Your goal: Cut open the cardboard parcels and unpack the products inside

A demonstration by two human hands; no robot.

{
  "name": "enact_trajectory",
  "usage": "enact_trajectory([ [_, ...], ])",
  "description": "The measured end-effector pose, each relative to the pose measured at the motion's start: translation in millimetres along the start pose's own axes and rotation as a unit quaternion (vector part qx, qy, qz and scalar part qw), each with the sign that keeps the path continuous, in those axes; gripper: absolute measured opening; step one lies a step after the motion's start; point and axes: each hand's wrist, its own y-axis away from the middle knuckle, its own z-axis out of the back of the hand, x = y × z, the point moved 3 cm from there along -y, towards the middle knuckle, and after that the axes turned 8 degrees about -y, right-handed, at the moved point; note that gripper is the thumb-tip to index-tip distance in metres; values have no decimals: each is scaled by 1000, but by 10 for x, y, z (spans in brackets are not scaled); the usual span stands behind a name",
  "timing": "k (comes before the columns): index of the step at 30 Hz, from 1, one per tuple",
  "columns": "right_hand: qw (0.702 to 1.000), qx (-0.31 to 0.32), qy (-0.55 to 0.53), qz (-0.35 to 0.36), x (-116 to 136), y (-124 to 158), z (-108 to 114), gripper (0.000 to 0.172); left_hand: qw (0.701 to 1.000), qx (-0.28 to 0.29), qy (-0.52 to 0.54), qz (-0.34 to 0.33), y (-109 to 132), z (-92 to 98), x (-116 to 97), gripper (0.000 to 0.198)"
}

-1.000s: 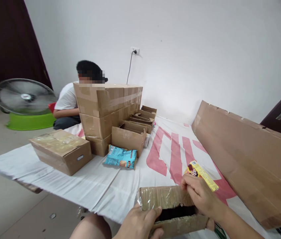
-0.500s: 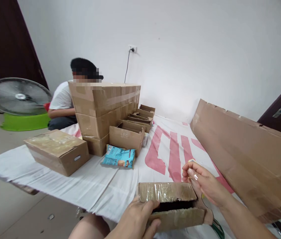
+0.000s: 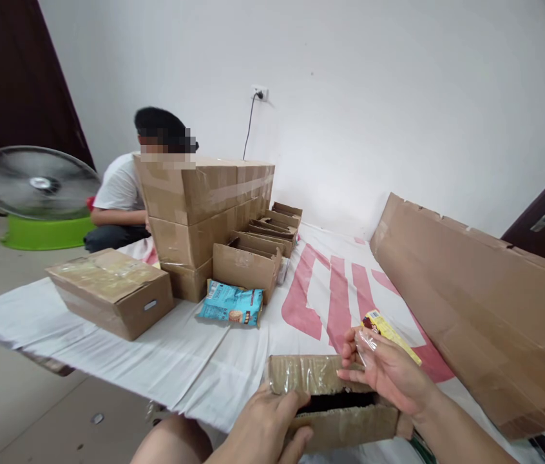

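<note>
A small cardboard box lies at the front of the white cloth, with a dark gap between its taped top flap and front side. My left hand grips the box's left end, thumb in front and fingers over the top. Above the right end is my right hand, fingers curled around a piece of clear tape. Behind that hand lies a yellow packet, partly covered by it. A blue snack packet rests farther left against an open carton.
Stacked cartons stand left of centre, open cartons beside them. A closed carton sits at the left edge. Behind the stack crouches a person near a fan. A large cardboard sheet leans at the right.
My right hand has moved left and slightly down over the box with the tape, uncovering more of the yellow packet. My left hand keeps its grip.
</note>
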Motion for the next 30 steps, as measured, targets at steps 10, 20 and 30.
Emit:
enact_trajectory([
  [10,999,-13,-50,8,-68,-40,59,29,1000,22,11,14,-76,124,-52,27],
  [20,996,-11,-88,19,-143,-137,161,22,999,37,13,38,-52,89,-6,29],
  [30,994,3,-104,20,-146,-132,134,19,999,33,-28,27,13,-15,20,59],
])
